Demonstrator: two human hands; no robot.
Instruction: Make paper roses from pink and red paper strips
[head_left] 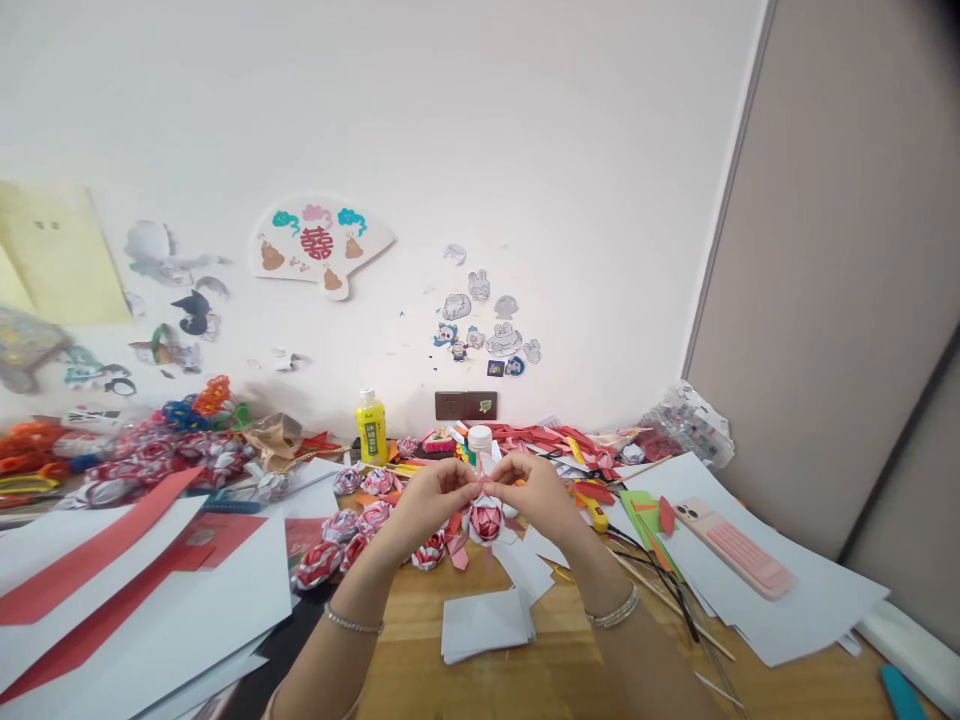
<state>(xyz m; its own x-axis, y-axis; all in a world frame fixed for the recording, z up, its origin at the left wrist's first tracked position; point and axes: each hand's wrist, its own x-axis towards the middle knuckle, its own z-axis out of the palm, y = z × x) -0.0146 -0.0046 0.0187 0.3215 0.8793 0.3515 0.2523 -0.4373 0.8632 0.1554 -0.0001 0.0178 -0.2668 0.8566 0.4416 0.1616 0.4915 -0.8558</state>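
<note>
Between my two hands hangs a folded paper rose point(486, 519) in pink, red and white, held a little above the wooden table. My left hand point(442, 492) pinches its upper edge from the left, thumb and fingertips pressed together. From the other side my right hand point(531, 492) pinches the same edge, so the fingertips of both hands nearly touch. What the tips press on is mostly hidden. Just below and left of the rose lie pink paper pieces point(457, 550). Several finished paper roses point(341, 525) are grouped left of my left hand.
A stack of white paper point(486, 625) lies in front. Red and white sheets point(202, 610) cover the left side. A yellow bottle point(371, 428) and a white-capped bottle point(480, 438) stand behind. At right are a box cutter point(596, 512), thin sticks point(675, 605) and a phone point(735, 547) on paper.
</note>
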